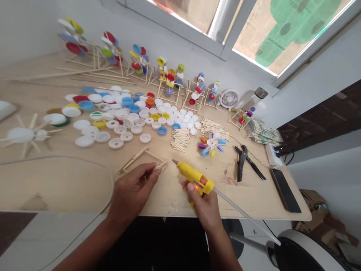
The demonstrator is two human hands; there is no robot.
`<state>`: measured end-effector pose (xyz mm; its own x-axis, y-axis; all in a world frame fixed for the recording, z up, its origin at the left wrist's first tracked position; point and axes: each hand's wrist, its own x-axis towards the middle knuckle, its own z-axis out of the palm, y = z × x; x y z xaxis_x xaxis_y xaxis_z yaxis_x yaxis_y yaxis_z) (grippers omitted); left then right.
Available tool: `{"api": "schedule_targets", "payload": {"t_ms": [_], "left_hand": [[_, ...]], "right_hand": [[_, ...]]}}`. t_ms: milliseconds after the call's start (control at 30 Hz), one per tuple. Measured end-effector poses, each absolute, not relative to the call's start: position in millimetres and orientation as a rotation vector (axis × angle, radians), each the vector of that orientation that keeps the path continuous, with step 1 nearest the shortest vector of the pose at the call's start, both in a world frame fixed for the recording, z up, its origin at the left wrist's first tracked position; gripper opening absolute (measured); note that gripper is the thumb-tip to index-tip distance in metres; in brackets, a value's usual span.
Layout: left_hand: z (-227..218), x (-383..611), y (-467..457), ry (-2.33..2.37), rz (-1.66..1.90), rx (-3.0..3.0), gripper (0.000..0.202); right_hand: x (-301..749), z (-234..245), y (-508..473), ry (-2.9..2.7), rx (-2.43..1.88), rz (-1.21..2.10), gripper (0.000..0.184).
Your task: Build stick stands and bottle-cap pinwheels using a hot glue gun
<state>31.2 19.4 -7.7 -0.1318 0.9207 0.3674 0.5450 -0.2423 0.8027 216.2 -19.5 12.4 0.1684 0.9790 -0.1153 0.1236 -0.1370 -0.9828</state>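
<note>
My right hand (205, 205) is wrapped round the handle of a yellow hot glue gun (194, 176), which has a lit red light and a long glue stick (242, 213) in its back. Its nozzle points left, just short of the stick ends in my other hand. Pinched in my left hand (135, 190) is a small wooden stick frame (145, 152), tilted above the table. The fingers hide part of the frame. Beyond it lie a pile of short wooden sticks (180, 140) and a small wheel of coloured caps (213, 144).
Many bottle caps (124, 113) cover the table's middle. Stick stands with cap wheels (170, 81) line the wall. Black pliers (242, 162), a phone (285, 190) and a power strip (273, 155) lie at right. A cable (111, 180) loops at left. A small fan (229, 99) stands behind.
</note>
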Motion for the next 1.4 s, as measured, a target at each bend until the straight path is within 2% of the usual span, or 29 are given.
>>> {"api": "schedule_targets", "payload": {"t_ms": [267,600,1400], "left_hand": [[-13,30,18,1.673,1.317,1.725,0.028],[-16,30,17,1.669,1.314,1.743,0.027],[-15,31,18,1.665,1.305,1.708,0.030]], "right_hand": [[224,1,-16,-1.405,-1.508,1.061,0.022],[220,5,-11,-1.599,-1.629,0.869,0.021],[214,9,-5,-1.708,-1.731,0.707,0.021]]}}
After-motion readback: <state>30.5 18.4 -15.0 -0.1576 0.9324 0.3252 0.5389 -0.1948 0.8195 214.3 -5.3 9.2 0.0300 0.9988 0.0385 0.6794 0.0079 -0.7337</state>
